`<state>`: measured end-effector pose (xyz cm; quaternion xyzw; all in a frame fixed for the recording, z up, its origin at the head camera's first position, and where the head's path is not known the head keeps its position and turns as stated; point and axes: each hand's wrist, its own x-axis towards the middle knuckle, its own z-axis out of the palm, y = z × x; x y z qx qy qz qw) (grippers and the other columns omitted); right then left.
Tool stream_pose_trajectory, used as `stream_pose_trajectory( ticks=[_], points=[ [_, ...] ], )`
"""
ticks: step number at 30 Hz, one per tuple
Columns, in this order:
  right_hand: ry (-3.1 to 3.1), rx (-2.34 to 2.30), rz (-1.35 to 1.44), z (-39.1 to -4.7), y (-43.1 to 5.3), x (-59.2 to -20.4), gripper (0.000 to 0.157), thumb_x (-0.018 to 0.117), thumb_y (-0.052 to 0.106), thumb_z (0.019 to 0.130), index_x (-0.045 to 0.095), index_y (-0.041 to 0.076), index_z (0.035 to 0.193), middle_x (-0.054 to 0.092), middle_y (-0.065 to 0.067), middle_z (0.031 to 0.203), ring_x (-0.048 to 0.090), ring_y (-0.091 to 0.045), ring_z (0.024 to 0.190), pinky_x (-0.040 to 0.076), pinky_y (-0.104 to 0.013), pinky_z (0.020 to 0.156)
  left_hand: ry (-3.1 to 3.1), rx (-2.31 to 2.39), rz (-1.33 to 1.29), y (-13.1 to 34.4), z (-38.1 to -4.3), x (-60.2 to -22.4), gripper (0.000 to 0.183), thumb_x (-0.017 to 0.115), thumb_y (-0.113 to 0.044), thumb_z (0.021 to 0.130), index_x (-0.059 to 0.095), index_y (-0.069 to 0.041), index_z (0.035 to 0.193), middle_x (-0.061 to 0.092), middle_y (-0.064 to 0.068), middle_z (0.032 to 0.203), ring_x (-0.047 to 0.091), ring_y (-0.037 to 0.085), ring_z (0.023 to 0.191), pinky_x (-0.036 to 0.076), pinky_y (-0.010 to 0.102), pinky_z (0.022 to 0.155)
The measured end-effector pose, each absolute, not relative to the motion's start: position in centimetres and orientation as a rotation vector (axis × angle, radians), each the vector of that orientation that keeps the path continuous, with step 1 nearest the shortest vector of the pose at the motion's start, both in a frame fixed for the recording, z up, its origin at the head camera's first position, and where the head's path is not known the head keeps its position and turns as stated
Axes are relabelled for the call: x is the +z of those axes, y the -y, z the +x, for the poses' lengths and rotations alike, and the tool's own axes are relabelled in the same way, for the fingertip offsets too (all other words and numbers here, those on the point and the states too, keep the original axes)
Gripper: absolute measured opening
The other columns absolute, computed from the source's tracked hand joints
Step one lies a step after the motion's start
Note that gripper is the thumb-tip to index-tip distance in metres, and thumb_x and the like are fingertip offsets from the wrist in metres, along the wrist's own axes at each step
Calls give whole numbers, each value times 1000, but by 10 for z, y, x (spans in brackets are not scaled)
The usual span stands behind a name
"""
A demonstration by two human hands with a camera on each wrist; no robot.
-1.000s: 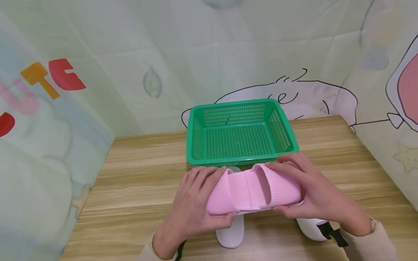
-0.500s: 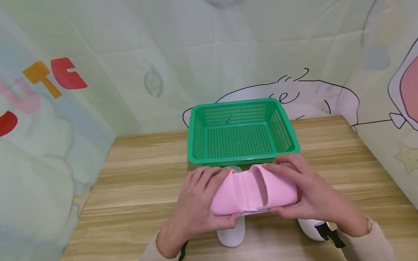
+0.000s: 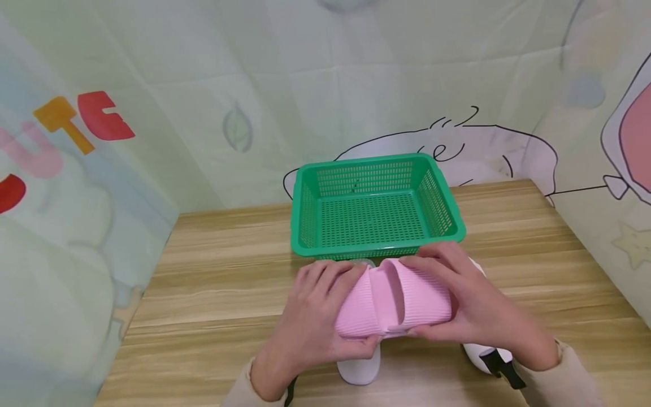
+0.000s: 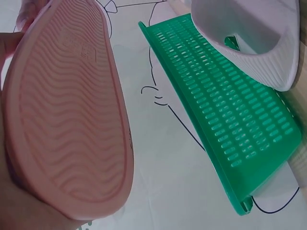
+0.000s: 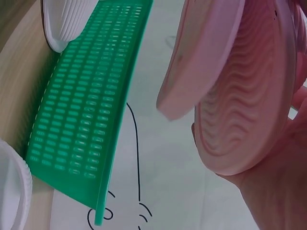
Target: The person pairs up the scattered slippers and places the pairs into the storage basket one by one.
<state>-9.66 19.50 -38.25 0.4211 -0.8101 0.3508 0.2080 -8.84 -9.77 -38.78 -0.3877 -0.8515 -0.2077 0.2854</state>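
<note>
A pale, cartoon-printed fabric backdrop (image 3: 193,73) hangs beyond the fingers of the left hand (image 3: 312,319) and right hand (image 3: 475,299). A wood-grain bench (image 3: 213,288) extends beneath and around them. A green, rectangular, perforated plastic basket (image 3: 378,249) sits on the bench just beyond the fingertips. On the bench below the left fingers lies a white, oblong slipper (image 3: 358,370), partly hidden; another white slipper with a rounded end (image 3: 479,357) lies below the right hand, mostly covered.

Above the bench, the left fingers grip a pink, rib-strapped, foam-like slipper (image 3: 358,311); the right fingers grip a matching pink slipper with a ribbed strap (image 3: 426,299). Their free ends overlap between the hands; contact there cannot be confirmed.

Handling: each pink slipper is probably light, flexible and not fragile. The wavy tread and ribs should resist slipping. Recommended hold: around the strap, thumb under the sole edge, without crushing the strap.

Count: basket, one; white slippers, two; pink slippers, two.
</note>
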Motion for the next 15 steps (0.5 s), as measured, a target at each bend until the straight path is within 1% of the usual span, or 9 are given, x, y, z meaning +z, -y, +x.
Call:
stream_pose_trajectory(
  ticks=[3,5,8,11,13,15],
  points=[
    [2216,983,1173,-97,-191,-384,82,81,66,84,65,9,140,58,-8,131,49,-19,121,41,-20,96,2277,-559,-1031,96,-88,-388,93,85,-62,61,65,-11,137,67,1,131,59,22,114,49,43,95],
    [2231,986,1166,-97,-190,-384,83,83,66,81,65,10,140,58,-7,131,48,-20,122,41,-21,96,2278,-561,-1027,95,-88,-388,92,85,-62,61,66,-12,136,66,1,131,59,22,114,49,44,95],
    [2360,982,1133,-93,-192,-382,92,89,65,75,62,14,146,55,-4,137,47,-18,126,46,-23,94,2287,-559,-1027,96,-87,-389,93,85,-62,61,65,-12,136,66,1,132,59,22,115,49,44,95],
    [2506,930,1095,-89,-195,-380,99,93,63,71,56,21,153,54,1,146,44,-17,133,53,-30,93,2288,-550,-1034,96,-87,-390,94,85,-63,62,64,-12,137,66,1,134,59,22,116,48,44,97],
    [2556,878,1086,-88,-196,-379,97,92,62,73,55,25,155,54,4,149,43,-17,135,55,-35,92,2287,-546,-1040,95,-88,-390,94,86,-64,63,64,-12,139,66,1,135,59,22,118,48,44,98],
    [2560,832,1088,-87,-197,-378,91,91,60,76,55,29,154,56,6,148,43,-17,134,55,-38,90,2293,-545,-1044,95,-88,-391,95,86,-64,64,63,-12,140,65,1,137,58,22,119,48,45,99]
  ],
)
